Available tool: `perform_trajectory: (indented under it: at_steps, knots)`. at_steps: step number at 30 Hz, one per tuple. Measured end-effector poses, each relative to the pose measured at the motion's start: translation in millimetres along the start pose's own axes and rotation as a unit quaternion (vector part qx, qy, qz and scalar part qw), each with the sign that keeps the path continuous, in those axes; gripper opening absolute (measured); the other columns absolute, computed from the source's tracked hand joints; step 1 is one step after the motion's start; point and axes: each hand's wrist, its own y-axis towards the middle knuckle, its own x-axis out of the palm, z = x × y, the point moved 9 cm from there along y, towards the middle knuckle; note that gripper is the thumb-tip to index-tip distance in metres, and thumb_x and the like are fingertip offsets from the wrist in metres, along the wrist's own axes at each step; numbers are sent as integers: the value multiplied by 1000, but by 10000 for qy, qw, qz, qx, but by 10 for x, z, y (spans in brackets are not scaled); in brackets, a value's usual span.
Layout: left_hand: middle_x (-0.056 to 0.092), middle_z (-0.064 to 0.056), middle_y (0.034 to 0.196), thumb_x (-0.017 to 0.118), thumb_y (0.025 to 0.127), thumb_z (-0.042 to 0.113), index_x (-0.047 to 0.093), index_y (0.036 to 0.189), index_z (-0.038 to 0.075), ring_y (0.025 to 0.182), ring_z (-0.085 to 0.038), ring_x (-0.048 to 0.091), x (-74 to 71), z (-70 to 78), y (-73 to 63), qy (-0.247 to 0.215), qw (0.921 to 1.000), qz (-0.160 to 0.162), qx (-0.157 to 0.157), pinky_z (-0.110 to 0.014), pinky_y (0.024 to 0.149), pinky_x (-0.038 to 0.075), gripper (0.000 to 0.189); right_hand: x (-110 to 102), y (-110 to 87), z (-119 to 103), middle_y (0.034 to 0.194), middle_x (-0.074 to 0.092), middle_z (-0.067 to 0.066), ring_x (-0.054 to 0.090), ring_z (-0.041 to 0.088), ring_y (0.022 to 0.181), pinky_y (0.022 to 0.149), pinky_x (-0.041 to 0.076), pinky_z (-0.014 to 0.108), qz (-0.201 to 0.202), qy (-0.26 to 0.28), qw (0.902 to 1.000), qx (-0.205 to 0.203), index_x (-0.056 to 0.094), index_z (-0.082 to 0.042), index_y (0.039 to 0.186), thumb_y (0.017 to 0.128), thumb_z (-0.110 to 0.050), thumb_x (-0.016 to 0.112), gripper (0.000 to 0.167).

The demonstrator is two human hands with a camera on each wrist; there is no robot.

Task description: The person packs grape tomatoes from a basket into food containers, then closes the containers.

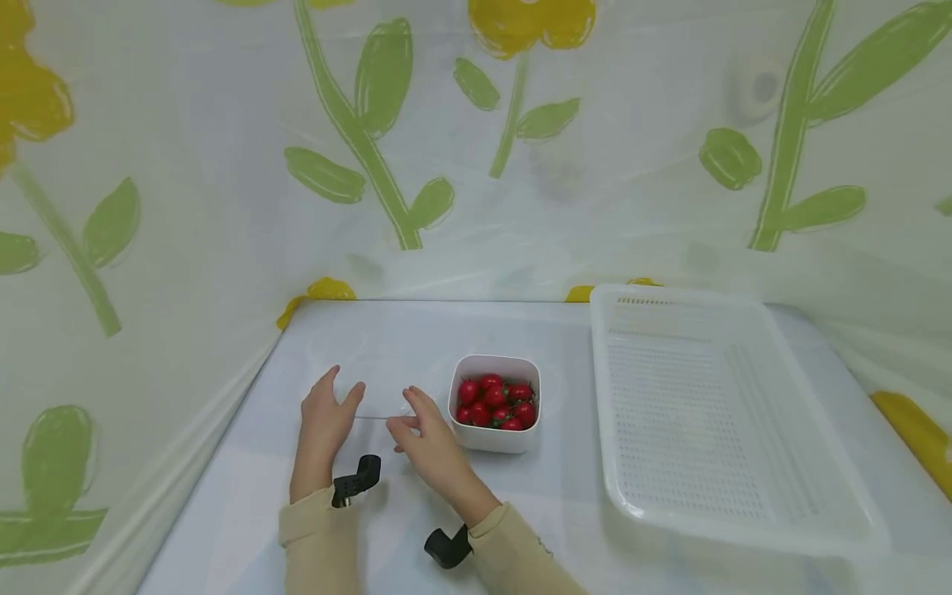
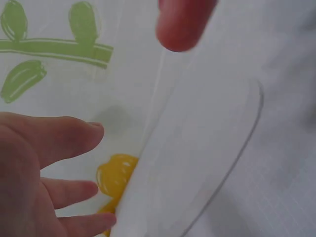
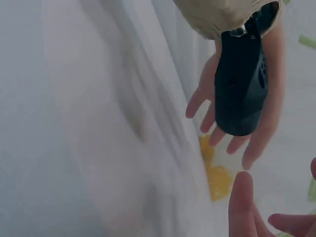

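Note:
My left hand (image 1: 327, 417) is held over the table with fingers and thumb spread, holding nothing. Facing it, my right hand (image 1: 431, 446) has loosely bent fingers with nothing between them. Between the hands lies a flat white board-like piece (image 1: 381, 401); its thin near edge shows as a dark line. The left wrist view shows a rounded corner of this white piece (image 2: 212, 143) beside the spread left fingers (image 2: 74, 138). Just right of the right hand stands a white square bowl (image 1: 491, 440) full of small red tomatoes (image 1: 496, 398) with bits of green stem.
A large white perforated plastic basket (image 1: 692, 529) sits on the right side of the white table (image 1: 558, 512). Behind and around the table hangs a pale curtain (image 1: 632, 165) with yellow flowers and green leaves. Black cameras (image 1: 359, 478) are strapped at both wrists.

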Motion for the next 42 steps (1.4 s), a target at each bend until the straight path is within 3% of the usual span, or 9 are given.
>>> perform_trajectory:
  at_steps: [4,7,9,13,18,24,32,37,42]
  knots:
    - [12,-28,142,43,91,39,7,141,-4,129,-43,8,135,-88,24,81,9990,-404,-184,-55,101,15,75,-11,71,178,147,11,11,57,23,100,76,49,28,41,558,9983,141,26,-5,140,90,-34,51,63]
    - [11,-29,142,41,90,44,2,141,-3,129,-44,9,212,-118,24,113,9974,-648,-299,-56,100,16,79,-40,123,310,147,6,13,53,21,107,77,49,31,143,757,9966,298,24,-4,140,89,-33,53,66]
    - [12,-28,142,40,90,46,0,141,-1,129,-43,11,244,-123,19,123,9965,-764,-317,-56,100,17,80,-45,139,403,148,6,12,55,19,104,83,46,34,135,762,9957,502,23,-7,141,88,-36,53,67]
    - [21,-25,141,40,90,48,1,142,-1,128,-42,16,259,-116,1,187,9954,-891,-295,-55,99,19,81,-20,150,530,144,23,11,63,20,86,95,36,40,9,886,9933,738,20,-10,142,89,-38,51,67]
    - [35,-31,128,40,90,45,17,137,-10,118,-47,30,166,-130,-3,668,9950,-717,-199,-56,95,27,76,36,145,541,121,55,7,64,21,83,96,35,40,-68,1356,9884,683,19,-9,143,90,-40,48,67]
    - [20,-40,125,38,89,48,24,133,-13,114,-54,25,110,-256,-37,725,9936,-708,-507,-59,92,26,77,83,108,428,124,53,7,62,20,93,97,34,40,9,1238,9912,471,24,-8,141,91,-37,47,61]
    - [23,-29,134,39,87,55,17,139,-3,121,-44,23,27,-249,-58,-306,9955,-523,-731,-55,96,24,81,116,66,294,135,41,10,51,24,112,96,35,36,-192,1443,9890,244,21,-8,142,90,-39,49,67]
    - [16,-19,144,44,82,61,0,144,11,128,-39,21,-19,-131,-79,-1264,9867,-469,-908,-58,97,22,91,115,-13,145,137,39,3,43,16,119,98,32,34,-380,1537,9871,222,20,-15,143,89,-42,49,66]
    - [12,-12,146,49,81,58,-6,143,21,127,-36,23,-129,35,-95,-1911,9784,-151,-775,-58,98,21,90,141,-100,-86,138,36,-6,34,10,125,97,33,31,-663,1596,9850,-37,16,-21,143,90,-38,49,65]
